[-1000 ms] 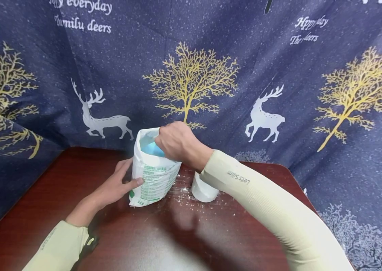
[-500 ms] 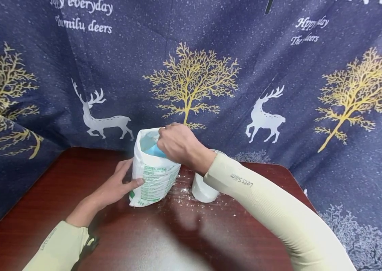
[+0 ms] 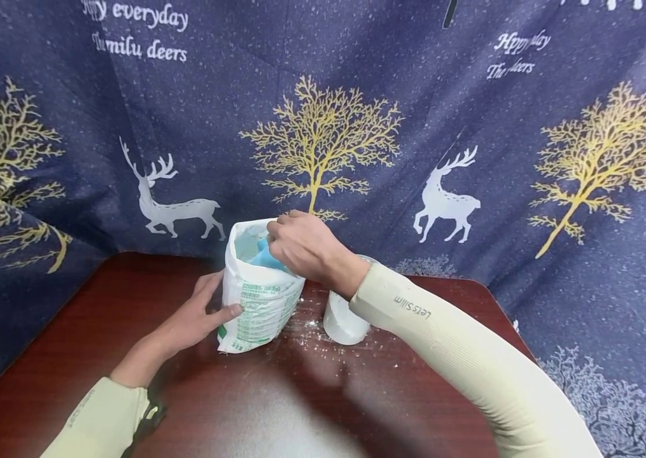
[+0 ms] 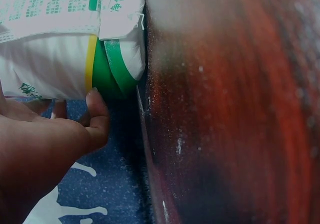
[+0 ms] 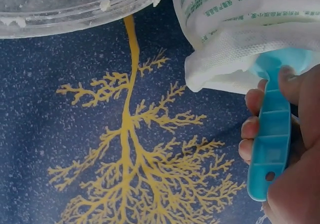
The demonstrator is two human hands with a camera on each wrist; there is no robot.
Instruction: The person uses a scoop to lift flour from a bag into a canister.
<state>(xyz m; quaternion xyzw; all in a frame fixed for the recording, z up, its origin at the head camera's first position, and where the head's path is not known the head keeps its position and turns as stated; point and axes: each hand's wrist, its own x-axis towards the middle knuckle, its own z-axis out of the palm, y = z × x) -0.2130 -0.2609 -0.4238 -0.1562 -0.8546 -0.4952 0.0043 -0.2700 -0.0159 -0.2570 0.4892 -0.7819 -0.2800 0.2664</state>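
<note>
A white flour bag (image 3: 262, 305) with green print stands open-topped on the table, in the head view. My left hand (image 3: 196, 318) holds its left side, thumb on the front and fingers around the side; in the left wrist view the fingertips (image 4: 95, 102) touch the bag. My right hand (image 3: 305, 245) is at the bag's mouth and grips the handle of a blue scoop (image 5: 272, 129). The scoop's bowl is partly inside the bag, and what it contains is hidden. Right of the bag stands a whitish clear canister (image 3: 347, 321), partly behind my right forearm.
White powder (image 3: 317, 334) is scattered on the dark red table (image 3: 231, 407) around the canister. Lumps of powder cling to the canister's rim (image 5: 80, 17). A blue cloth (image 3: 323, 38) with trees and deer hangs behind the table.
My right hand has moved slightly right with the scoop, and more of the blue scoop shows at the bag's mouth. The left hand stays on the bag.
</note>
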